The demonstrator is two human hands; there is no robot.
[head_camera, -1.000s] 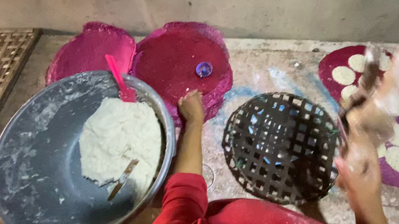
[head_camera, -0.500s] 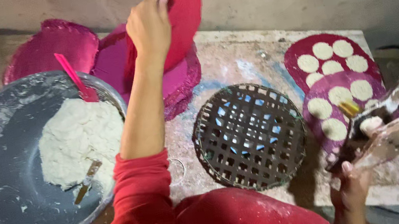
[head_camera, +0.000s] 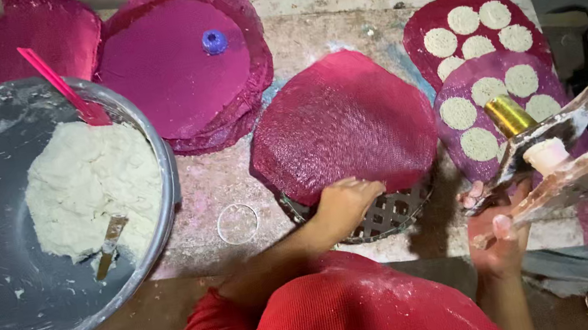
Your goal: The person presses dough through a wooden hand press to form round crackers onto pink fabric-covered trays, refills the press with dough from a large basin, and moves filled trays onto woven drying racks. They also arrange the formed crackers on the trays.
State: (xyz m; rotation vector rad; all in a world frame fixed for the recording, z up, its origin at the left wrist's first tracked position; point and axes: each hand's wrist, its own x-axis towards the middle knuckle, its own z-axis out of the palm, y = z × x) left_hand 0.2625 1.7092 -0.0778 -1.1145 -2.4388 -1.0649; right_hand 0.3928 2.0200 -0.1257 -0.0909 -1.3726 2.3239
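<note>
Dusty with flour and stained pink, the desk (head_camera: 336,23) ran across the head view beneath a bare grey wall at 12 o'clock.

At 9 o'clock a big metal bowl (head_camera: 158,168) held a mound of white dough (head_camera: 89,188), with a pink spatula (head_camera: 64,85) stuck in at its top and a small scraper (head_camera: 109,246) lying at its lower edge. From 11 to 12 o'clock lay a stack of pink mats (head_camera: 176,74), a small blue cap (head_camera: 214,41) resting on the uppermost. A thin ring (head_camera: 238,224) sat on the desk just beside the bowl's rim.

At the centre a pink mesh mat (head_camera: 341,121) lay over a round woven basket (head_camera: 384,217), of which only the lower edge showed. The left hand (head_camera: 344,204) rested with bent fingers on the near edge of this mat, at about 6 o'clock of it; whether it gripped the edge or only pressed it I could not tell.

At 2 to 3 o'clock two more mats (head_camera: 441,21) carried flat white discs of dough (head_camera: 479,144), laid close but apart. The right hand (head_camera: 500,232), at 4 o'clock, was closed round the wooden handles of a press (head_camera: 571,143), which reached out toward 3 o'clock; a brass cylinder (head_camera: 508,114) and a plug of dough (head_camera: 546,153) sat in its head, above the nearer mat. A red sleeve (head_camera: 329,319) filled 6 o'clock.
</note>
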